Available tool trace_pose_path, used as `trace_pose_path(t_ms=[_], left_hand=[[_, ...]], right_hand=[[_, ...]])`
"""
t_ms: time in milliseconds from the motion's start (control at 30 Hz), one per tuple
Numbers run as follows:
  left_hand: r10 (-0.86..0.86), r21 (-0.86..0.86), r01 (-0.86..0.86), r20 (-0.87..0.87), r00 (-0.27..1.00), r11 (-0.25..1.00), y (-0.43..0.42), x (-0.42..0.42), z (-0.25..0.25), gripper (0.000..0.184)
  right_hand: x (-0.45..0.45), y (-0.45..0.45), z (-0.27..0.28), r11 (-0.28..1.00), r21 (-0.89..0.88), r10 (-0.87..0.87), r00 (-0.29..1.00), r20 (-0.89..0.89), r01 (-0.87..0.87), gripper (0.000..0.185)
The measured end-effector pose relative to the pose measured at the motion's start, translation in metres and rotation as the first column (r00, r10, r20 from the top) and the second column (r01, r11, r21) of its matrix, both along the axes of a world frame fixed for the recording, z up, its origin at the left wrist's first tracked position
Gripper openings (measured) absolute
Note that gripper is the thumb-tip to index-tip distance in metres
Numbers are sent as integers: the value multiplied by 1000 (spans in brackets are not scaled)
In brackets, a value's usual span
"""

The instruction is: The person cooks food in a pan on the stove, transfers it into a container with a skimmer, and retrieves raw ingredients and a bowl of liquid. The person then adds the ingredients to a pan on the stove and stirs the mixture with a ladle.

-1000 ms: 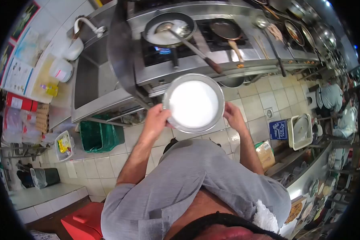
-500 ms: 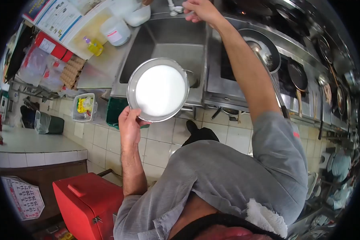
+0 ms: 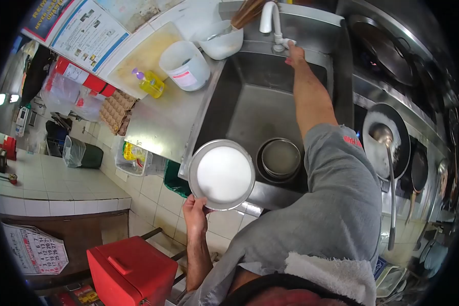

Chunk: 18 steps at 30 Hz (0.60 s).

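Looking down through the head view, I have the sink point(image 3: 260, 112) ahead of me, with the faucet point(image 3: 273, 25) standing at its far edge. In the sink's near right corner sit some nested round pans point(image 3: 280, 158), just beside the metal bowl point(image 3: 224, 175) and the closest thing to bump on that side. Left of the sink, the steel counter point(image 3: 160, 125) carries a yellow soap bottle point(image 3: 150, 84), a white tub point(image 3: 185, 66) with a pink label and, by its far right corner, a white bowl point(image 3: 223, 42). Egg trays point(image 3: 117, 111) crowd the counter's left edge. Over to the right, a ladle point(image 3: 391, 194) lies in the wok point(image 3: 398, 130), its long handle jutting out past the near rim. A red box point(image 3: 132, 270) stands low, to the left of my left forearm.

My left hand point(image 3: 195, 210) pinches the metal bowl by its near left rim; the bowl looks nearly level, full of something white, and shows over the sink's near left corner. Whether it touches the edge there, I can't tell. That forearm comes up almost straight from below. My right arm reaches far out along the sink's right side, and the right hand point(image 3: 296, 53) meets the faucet's handle, fingers bunched; I can't tell how closed they are.
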State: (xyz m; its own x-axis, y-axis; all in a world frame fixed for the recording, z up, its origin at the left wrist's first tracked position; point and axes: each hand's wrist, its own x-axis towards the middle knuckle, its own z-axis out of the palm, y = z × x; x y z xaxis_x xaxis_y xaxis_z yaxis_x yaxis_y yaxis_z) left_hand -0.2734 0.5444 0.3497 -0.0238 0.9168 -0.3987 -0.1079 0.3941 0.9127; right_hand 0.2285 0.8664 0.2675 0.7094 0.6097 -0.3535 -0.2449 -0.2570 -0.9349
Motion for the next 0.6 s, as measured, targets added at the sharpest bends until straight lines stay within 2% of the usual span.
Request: trace_pose_path(t_ms=[67,133,167,233,300,367,433,500,600], left_hand=[[34,-21,-34,-6,999,999,13,0,-1,14],[27,-25,-28,-17,999,999,27,-5,-8,15],[19,-22,-20,-23,1000,1000,33,-7,-11,17],[25,-38,-26,-22,999,999,46,-6,-13,16],[22,-57,-23,-18,1000,998,55,-3,-14,16],[31,-67,-32,-16,999,997,65,-1,-14,17],[12,-68,-13,-5,1000,998,74,-1,-18,17],[-9,-70,9,4,1000,998,78,-3,-23,17],[-56,-78,55,-7,998,995,89,-7,-30,18]], right_hand=[[13,15,-13,999,45,-22,999,-37,24,58],[31,27,-29,991,130,73,971,-228,-44,55],[38,32,-35,992,122,71,970,-231,-43,55],[52,41,-41,966,213,193,958,-213,-147,51],[59,40,-43,958,254,203,942,-266,-135,48],[52,34,-42,912,396,127,991,-34,-103,47],[51,29,-39,932,347,127,991,-29,-109,48],[49,25,-39,906,383,162,984,81,-180,51],[42,24,-36,928,349,94,987,128,-134,56]])
